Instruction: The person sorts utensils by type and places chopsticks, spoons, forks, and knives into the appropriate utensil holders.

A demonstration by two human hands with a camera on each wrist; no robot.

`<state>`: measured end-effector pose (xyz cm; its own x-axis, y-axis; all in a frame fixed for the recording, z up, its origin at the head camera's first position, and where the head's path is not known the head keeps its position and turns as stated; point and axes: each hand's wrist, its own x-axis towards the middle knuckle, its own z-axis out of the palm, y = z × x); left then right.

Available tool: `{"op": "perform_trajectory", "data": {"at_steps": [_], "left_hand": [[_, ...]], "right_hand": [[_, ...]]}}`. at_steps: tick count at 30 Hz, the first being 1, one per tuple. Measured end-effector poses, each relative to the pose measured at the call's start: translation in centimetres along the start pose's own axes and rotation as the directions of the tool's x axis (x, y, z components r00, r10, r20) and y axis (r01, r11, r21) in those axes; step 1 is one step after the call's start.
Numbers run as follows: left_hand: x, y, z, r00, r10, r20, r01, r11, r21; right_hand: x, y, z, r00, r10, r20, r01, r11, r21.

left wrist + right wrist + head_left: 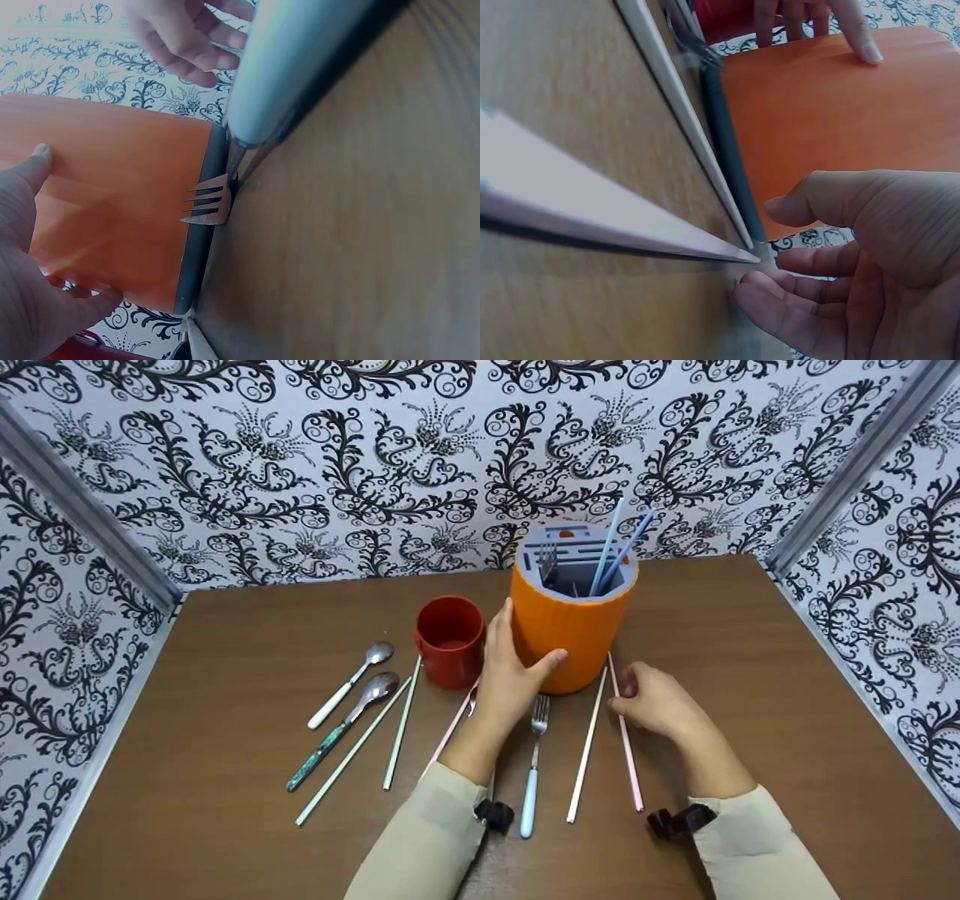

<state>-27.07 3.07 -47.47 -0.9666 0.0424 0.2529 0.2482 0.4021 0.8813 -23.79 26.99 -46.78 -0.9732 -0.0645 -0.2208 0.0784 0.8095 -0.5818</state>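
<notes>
An orange cutlery holder [574, 641] with a grey slotted top stands upright, a fork [548, 561] and two blue chopsticks [608, 544] in it. My left hand [510, 679] holds its left side, thumb across the front and fingers round the side. On the right, my right hand [660, 701] is at the far end of a pink chopstick [628, 757] lying on the table. The right wrist view shows thumb and fingers [802, 307] apart, close to that chopstick's tip. A pale chopstick [587, 750] and a blue-handled fork [529, 787] lie in front of the holder.
A red cup [450, 645] stands left of the holder. Further left lie a white-handled spoon [349, 686], a green-handled spoon [341, 735] and two pale green chopsticks [352, 754]. Another pink chopstick [450, 727] is partly behind my left forearm. Patterned walls [390, 472] enclose the wooden table [810, 712].
</notes>
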Motion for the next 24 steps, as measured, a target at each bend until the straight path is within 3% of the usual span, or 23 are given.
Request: {"op": "perform_trajectory", "data": {"at_steps": [6, 17, 24], "left_hand": [[0.0, 0.1, 0.0, 1.0, -0.011, 0.004, 0.011, 1.0, -0.004], [-0.1, 0.2, -0.2, 0.999, -0.049, 0.024, 0.049, 0.999, -0.008], [0.1, 0.0, 0.0, 1.0, 0.004, 0.011, -0.004, 1.0, -0.01]], "right_hand": [[0.2, 0.0, 0.6, 0.999, 0.035, 0.029, -0.036, 0.999, 0.035], [0.1, 0.1, 1.2, 0.999, 0.049, 0.012, -0.049, 0.998, -0.029], [-0.1, -0.2, 1.3, 0.999, 0.031, -0.035, -0.034, 0.995, -0.092]]}}
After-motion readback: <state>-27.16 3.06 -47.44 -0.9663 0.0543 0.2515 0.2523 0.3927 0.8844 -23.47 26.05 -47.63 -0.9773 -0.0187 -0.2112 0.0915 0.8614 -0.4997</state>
